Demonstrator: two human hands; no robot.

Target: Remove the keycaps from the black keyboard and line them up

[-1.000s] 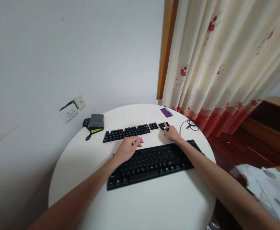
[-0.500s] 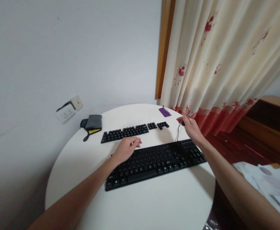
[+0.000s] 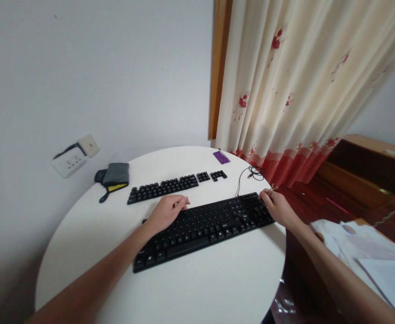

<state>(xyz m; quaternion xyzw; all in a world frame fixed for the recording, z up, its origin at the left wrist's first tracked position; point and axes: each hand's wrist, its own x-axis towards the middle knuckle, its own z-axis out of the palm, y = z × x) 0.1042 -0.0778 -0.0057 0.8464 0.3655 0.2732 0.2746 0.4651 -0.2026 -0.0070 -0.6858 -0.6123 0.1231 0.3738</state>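
1. A keyboard (image 3: 204,229) lies across the middle of the desk (image 3: 200,288).
2. Behind it runs a row of keycaps (image 3: 163,188).
3. A pouch (image 3: 115,175) lies left of that row; a card (image 3: 221,157) and a cable (image 3: 251,173) lie to the right, farther back.
4. The left hand (image 3: 165,212) rests at the keyboard's back edge, the right hand (image 3: 278,209) on its right end.

- The right hand (image 3: 280,209) has left the short row of loose keycaps (image 3: 219,174), which it touched a second ago.
- Half a second ago it held the black cable (image 3: 247,176) up; the cable now lies loose on the surface.
- The hand has come down on the right end of the black keyboard (image 3: 204,227).
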